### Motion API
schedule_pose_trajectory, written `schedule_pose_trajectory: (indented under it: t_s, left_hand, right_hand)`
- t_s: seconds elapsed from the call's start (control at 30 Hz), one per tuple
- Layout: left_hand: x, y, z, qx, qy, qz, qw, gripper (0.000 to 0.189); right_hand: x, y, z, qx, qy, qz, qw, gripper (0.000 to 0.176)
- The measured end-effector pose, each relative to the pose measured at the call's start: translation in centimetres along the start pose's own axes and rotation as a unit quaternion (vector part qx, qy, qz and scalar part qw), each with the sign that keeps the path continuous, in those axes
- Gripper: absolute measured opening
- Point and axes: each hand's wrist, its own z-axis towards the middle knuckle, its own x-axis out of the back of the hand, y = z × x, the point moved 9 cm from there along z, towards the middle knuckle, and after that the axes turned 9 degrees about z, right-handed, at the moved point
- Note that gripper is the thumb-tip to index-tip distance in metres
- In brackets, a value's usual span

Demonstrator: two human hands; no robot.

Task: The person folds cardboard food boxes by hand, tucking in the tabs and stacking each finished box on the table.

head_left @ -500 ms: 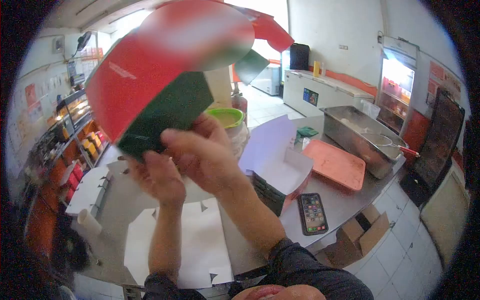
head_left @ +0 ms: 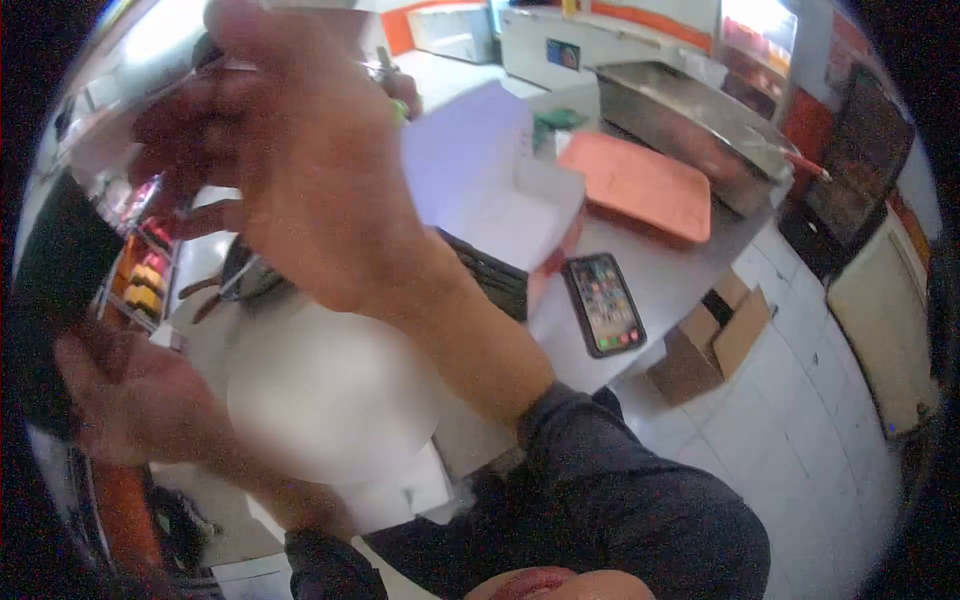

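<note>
My left hand (head_left: pixel 140 405) is at the far left, blurred, with its fingers against the edge of a dark green cardboard box blank (head_left: pixel 65 260) that it appears to grip. Much of that piece runs into the dark border of the view. My right hand (head_left: pixel 310 180) is raised at upper left, fingers apart and nothing seen in it. Below the hands, white cardboard (head_left: pixel 415 485) lies on the metal table, partly smeared by a blur. An open box (head_left: pixel 545 215) with a white inside and a raised lid stands right of my right forearm.
Right of the box are a phone (head_left: pixel 606 305) and a pinkish-orange tray (head_left: pixel 640 185). Behind the tray sits a deep metal pan (head_left: pixel 690 125), with a green cloth (head_left: pixel 560 122) beside it. A brown carton (head_left: pixel 705 350) is on the tiled floor by the table edge.
The red and green cardboard has gone from in front of my face to the far left, with my left hand. My right hand has let go and risen. The view has tipped downward.
</note>
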Motion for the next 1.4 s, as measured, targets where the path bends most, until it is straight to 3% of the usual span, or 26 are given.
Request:
schedule_pose_trajectory:
  t_s: [0.03, 0.07, 0.13, 0.17, 0.3, 0.4, 0.43, 0.47, 0.5, 0.53, 0.57, 0.67, 0.7, 0.73, 0.77, 0.8, 0.87, 0.9, 0.93, 1.0, 1.13, 1.2, 1.3, 1.4]
  left_hand:
    - [-0.1, 0.6, 0.4, 0.003, -0.015, -0.006, 1.0, 0.031]
    - [0.8, 3.3, 1.0, -0.095, 0.021, 0.125, 0.987, 0.03]
    - [1.0, 7.9, 0.2, -0.279, 0.104, 0.373, 0.879, 0.032]
    - [0.0, 0.1, 2.1, -0.184, 0.068, 0.488, 0.85, 0.036]
    - [0.7, 1.6, 2.1, -0.233, 0.126, 0.35, 0.898, 0.034]
    - [0.1, 4.0, 0.3, -0.188, 0.075, 0.246, 0.948, 0.033]
    - [-0.1, 6.0, 0.0, -0.13, 0.05, 0.165, 0.976, 0.034]
    - [-0.4, 4.7, 0.2, -0.07, 0.024, 0.082, 0.994, 0.034]
    - [-0.3, 8.4, -0.8, -0.011, -0.002, -0.003, 1.0, 0.035]
    - [-1.6, 8.3, -0.9, 0.048, -0.028, -0.087, 0.995, 0.035]
    - [-2.2, 8.3, -1.4, 0.107, -0.052, -0.168, 0.979, 0.036]
    - [-6.1, 5.6, -2.3, 0.265, -0.102, -0.38, 0.88, 0.038]
    - [-7.6, 5.5, -2.6, 0.307, -0.11, -0.438, 0.838, 0.038]
    - [-8.0, 7.4, -3.6, 0.345, -0.115, -0.488, 0.794, 0.039]
    - [-7.6, 5.0, -3.5, 0.377, -0.114, -0.534, 0.748, 0.04]
    - [-8.6, 5.4, -4.5, 0.335, -0.119, -0.554, 0.752, 0.049]
    - [-10.0, 6.6, -5.2, 0.403, -0.081, -0.636, 0.653, 0.036]
    - [-8.8, 7.7, -4.1, 0.335, -0.055, -0.662, 0.668, 0.032]
    - [-8.2, 8.2, -3.6, 0.324, -0.039, -0.683, 0.653, 0.033]
    - [-8.2, 7.9, -2.7, 0.309, -0.01, -0.719, 0.622, 0.034]
    - [-6.8, 6.8, -1.6, 0.311, 0.02, -0.711, 0.63, 0.033]
    - [-7.7, 7.5, -2.5, 0.348, -0.007, -0.712, 0.611, 0.032]
    - [-8.1, 7.6, -4.0, 0.408, -0.043, -0.647, 0.643, 0.033]
    - [-9.7, 7.1, -4.4, 0.389, -0.115, -0.648, 0.645, 0.034]
  right_hand:
    - [0.0, 0.1, -0.2, -0.009, 0.044, 0.034, 0.998, 0.036]
    - [0.6, 0.2, -0.2, -0.006, 0.055, 0.034, 0.998, 0.036]
    - [1.0, -0.6, 0.4, 0.092, 0.016, -0.023, 0.995, 0.031]
    - [1.5, -1.2, 0.4, 0.149, 0.046, -0.121, 0.98, 0.025]
    - [0.1, -0.8, 0.6, 0.117, -0.008, -0.2, 0.973, 0.017]
    - [-1.9, -0.2, -0.9, 0.17, -0.023, -0.247, 0.954, 0.025]
    - [-3.6, -0.4, -1.5, 0.328, -0.071, -0.477, 0.812, 0.047]
    - [-2.7, 1.0, -1.2, 0.328, -0.07, -0.479, 0.811, 0.047]
    - [-3.1, 2.0, -2.2, 0.407, -0.08, -0.541, 0.731, 0.052]
    - [-3.6, 2.6, -3.5, 0.48, -0.09, -0.594, 0.64, 0.058]
    - [-3.1, 2.7, -3.7, 0.48, -0.091, -0.593, 0.64, 0.058]
    - [-2.9, 3.6, -4.1, 0.52, -0.007, -0.722, 0.457, 0.045]
    - [-3.2, 3.6, -4.1, 0.525, -0.015, -0.707, 0.473, 0.045]
    - [-1.8, 2.6, -2.6, 0.437, -0.011, -0.631, 0.64, 0.042]
    - [-0.6, 2.5, -1.2, 0.327, -0.016, -0.529, 0.783, 0.039]
    - [0.2, 3.8, 0.0, 0.198, -0.033, -0.406, 0.892, 0.036]
    - [-0.7, 2.5, -0.2, 0.203, -0.021, -0.372, 0.906, 0.031]
    - [-1.5, 1.8, -0.8, 0.259, -0.038, -0.475, 0.84, 0.024]
    - [-2.2, 1.2, -1.4, 0.318, -0.048, -0.571, 0.755, 0.021]
    - [-0.4, 0.6, -0.4, 0.239, -0.014, -0.371, 0.897, 0.024]
    - [-2.0, 0.1, -0.5, 0.274, -0.051, -0.421, 0.863, 0.025]
    - [-0.5, 0.9, -0.6, 0.252, 0.019, -0.332, 0.909, 0.021]
    - [0.0, 2.2, -0.5, 0.188, 0.025, -0.3, 0.935, 0.017]
    - [1.8, 1.6, 0.2, 0.19, 0.012, -0.243, 0.951, 0.016]
